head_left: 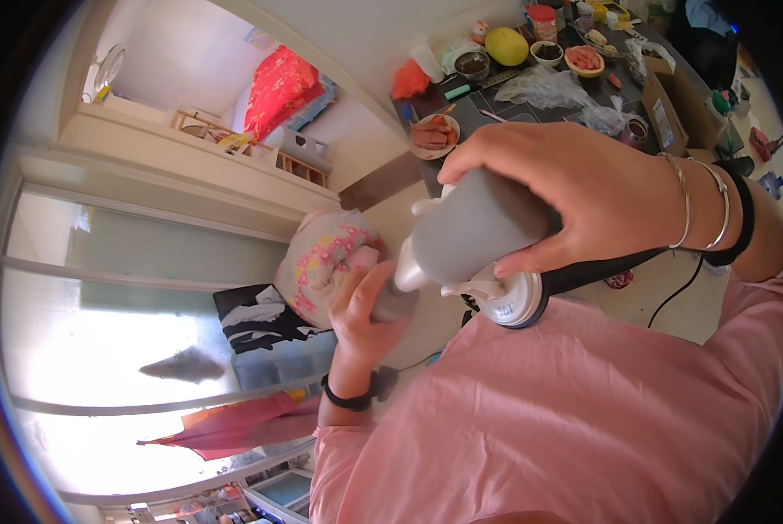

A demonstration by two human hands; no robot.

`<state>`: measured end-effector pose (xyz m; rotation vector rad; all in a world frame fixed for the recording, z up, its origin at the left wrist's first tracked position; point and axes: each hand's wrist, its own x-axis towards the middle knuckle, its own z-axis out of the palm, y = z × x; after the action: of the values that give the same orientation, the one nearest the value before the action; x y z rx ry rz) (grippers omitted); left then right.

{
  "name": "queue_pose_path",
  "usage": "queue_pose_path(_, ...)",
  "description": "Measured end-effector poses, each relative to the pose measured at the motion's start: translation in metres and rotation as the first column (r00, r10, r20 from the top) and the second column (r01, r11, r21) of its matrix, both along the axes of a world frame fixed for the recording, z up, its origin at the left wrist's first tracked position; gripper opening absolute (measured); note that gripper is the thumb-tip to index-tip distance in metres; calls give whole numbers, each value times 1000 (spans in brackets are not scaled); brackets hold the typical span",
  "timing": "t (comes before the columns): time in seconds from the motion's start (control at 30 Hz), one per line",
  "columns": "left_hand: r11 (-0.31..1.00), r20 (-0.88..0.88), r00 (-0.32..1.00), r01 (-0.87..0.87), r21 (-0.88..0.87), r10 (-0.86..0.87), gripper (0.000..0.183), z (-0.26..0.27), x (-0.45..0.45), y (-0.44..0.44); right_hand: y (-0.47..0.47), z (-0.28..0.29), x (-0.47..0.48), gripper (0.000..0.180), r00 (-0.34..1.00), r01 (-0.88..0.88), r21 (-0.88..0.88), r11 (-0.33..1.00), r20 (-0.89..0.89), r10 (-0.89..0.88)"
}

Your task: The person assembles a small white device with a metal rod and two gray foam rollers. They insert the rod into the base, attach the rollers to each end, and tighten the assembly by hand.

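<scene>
A grey device or container with a white end (pixel 476 223) is tilted in front of my chest. My right hand (pixel 561 190) grips its body from above, fingers over the far side and thumb underneath. My left hand (pixel 365 308) is closed around a smaller grey part (pixel 394 301) beside the white end; blur hides whether the two parts join. Just below my right thumb is a round white fitting (pixel 512 304) with a dark rim, close to a thick black tube or pole (pixel 601 268). How these connect to the grey body cannot be told.
A dark table (pixel 489 118) beyond my right hand holds a yellow-green fruit (pixel 506 46), a plate of food (pixel 434 136), plastic bags (pixel 542 88) and an open cardboard box (pixel 683 111). Floral fabric (pixel 329 262) lies past my left hand. A black cord (pixel 676 291) hangs at right.
</scene>
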<state>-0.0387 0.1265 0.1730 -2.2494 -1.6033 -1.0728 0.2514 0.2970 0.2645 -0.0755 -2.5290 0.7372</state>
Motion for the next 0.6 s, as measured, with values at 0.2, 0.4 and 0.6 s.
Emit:
queue_pose_path(0.2, 995, -155, 988, -17, -98, 1, 64, 30, -5, 8, -7, -14, -7, 71, 976, 193, 628, 754, -46, -212)
queue_pose_path(0.4, 985, -107, 987, -133, -106, 121, 69, 25, 9, 30, 7, -37, -10, 80, 891, 314, 533, 785, 121, -438)
queue_pose_path(0.6, 986, -72, 997, -44, -161, 33, 62, 33, 5, 50, 18, -78, -11, 70, 869, 388, 407, 827, 138, -475)
